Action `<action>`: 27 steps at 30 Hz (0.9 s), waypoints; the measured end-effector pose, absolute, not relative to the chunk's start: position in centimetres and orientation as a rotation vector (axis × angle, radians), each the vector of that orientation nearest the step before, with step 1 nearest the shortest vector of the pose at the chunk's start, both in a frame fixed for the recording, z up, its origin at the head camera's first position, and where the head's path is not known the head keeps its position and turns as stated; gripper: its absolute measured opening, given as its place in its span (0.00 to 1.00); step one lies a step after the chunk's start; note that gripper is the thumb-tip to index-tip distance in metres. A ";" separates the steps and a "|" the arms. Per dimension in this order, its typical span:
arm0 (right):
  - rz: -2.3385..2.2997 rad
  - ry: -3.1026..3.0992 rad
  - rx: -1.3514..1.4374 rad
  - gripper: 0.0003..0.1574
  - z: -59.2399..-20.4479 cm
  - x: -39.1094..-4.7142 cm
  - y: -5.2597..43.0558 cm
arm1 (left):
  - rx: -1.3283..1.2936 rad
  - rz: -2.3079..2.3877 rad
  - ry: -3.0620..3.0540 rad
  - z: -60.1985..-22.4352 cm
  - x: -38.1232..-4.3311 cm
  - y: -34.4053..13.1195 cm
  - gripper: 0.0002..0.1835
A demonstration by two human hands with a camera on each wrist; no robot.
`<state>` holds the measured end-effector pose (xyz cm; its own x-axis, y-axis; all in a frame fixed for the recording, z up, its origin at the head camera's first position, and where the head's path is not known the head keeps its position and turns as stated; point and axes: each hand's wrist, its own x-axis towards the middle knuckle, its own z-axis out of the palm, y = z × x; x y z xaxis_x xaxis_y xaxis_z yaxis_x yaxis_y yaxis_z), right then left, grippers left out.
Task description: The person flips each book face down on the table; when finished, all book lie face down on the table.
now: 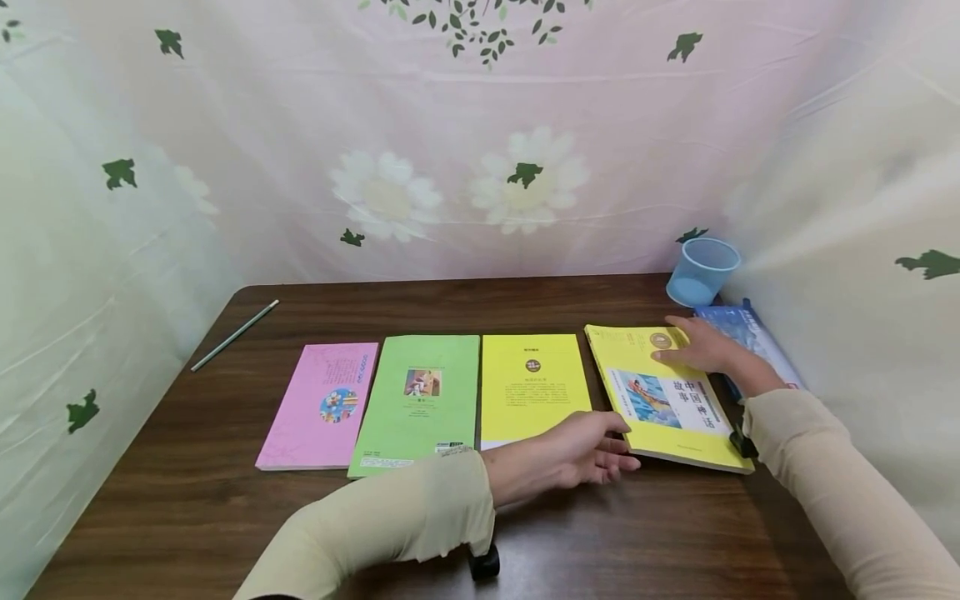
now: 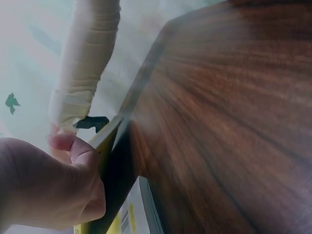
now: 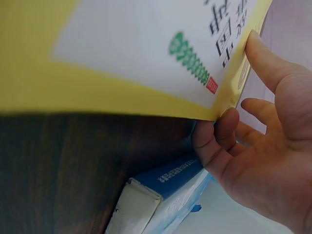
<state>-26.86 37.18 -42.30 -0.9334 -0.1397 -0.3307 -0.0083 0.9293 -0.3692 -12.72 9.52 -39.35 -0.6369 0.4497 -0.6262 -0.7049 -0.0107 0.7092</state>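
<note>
A yellow book [image 1: 660, 392] with a boat picture on its cover lies slightly askew at the right of the row, its near edge raised off the table in the left wrist view. My right hand [image 1: 701, 346] holds its far right corner, thumb [image 3: 263, 58] on the cover and fingers curled beneath. At the near left corner, my left hand [image 1: 581, 450] grips the same book, thumb by the cover's edge and fingers below it. Left of it lie a second yellow book [image 1: 532, 383], a green book [image 1: 420, 400] and a pink book [image 1: 322, 408].
A blue book [image 3: 170, 180] lies beyond the right hand, along the curtain. Behind it, a light blue cup [image 1: 701, 271] stands at the back right. A pencil [image 1: 235, 335] lies at the far left. Patterned curtains [image 1: 450, 125] close off the back and sides.
</note>
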 end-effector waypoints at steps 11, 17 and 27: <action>-0.499 2.732 -0.147 0.63 -41.7 -26.7 36.7 | -0.167 1.699 1.621 -40.3 -13.6 10.4 0.09; -0.456 2.711 -0.127 0.62 -41.1 -26.7 36.3 | -0.128 1.688 1.712 -40.4 -13.7 10.8 0.11; -0.429 2.793 -0.311 0.50 -38.5 -26.2 32.2 | -0.039 1.691 1.824 -40.4 -13.6 11.3 0.06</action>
<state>-26.15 32.24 -38.50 -0.9322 -0.2548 -0.2571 -0.1658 0.9320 -0.3223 -13.63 11.29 -40.42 -0.7934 0.3930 -0.4648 -0.4338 0.1706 0.8847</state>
